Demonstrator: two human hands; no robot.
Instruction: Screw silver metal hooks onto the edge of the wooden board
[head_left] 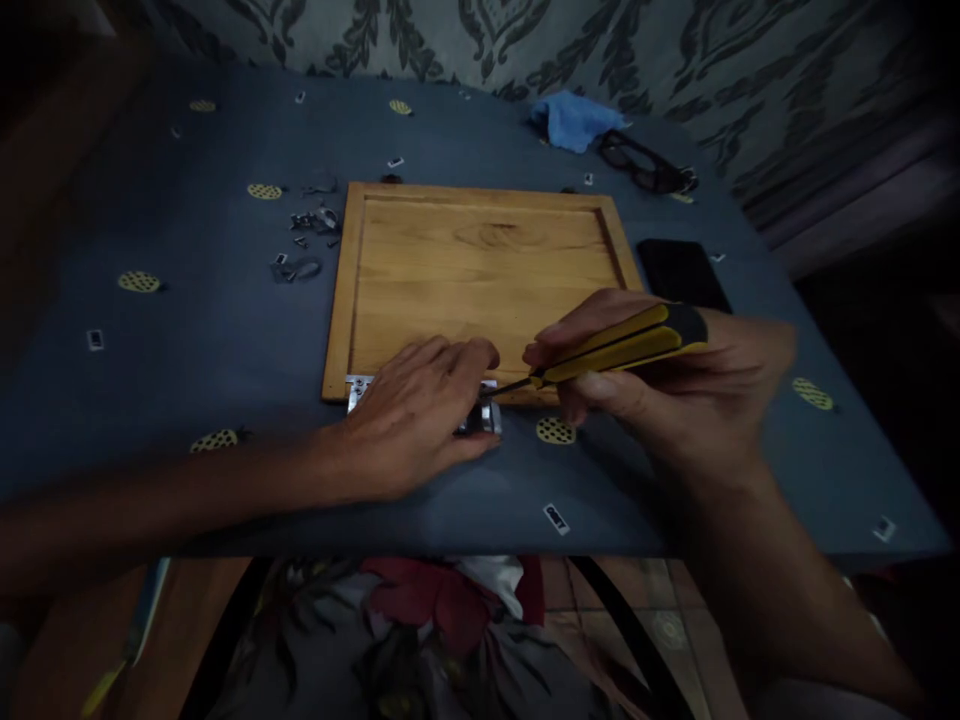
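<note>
A wooden board [480, 270] with a raised rim lies flat on the blue-covered table [187, 330]. At its near edge sits a silvery metal device [360, 388], mostly hidden under my left hand [420, 415]. That hand presses down on the device with fingers together and curled over it. My right hand [667, 385] is closed around a screwdriver [622, 345] with a yellow and black handle. Its thin dark shaft points left, the tip meeting the metal device beside my left fingertips.
Several small metal parts [311, 225] lie left of the board. A black phone [682, 272] rests right of the board, black glasses [645, 165] and a blue cloth [574, 120] at the far right. A patterned curtain hangs behind. Floral fabric shows below the table's near edge.
</note>
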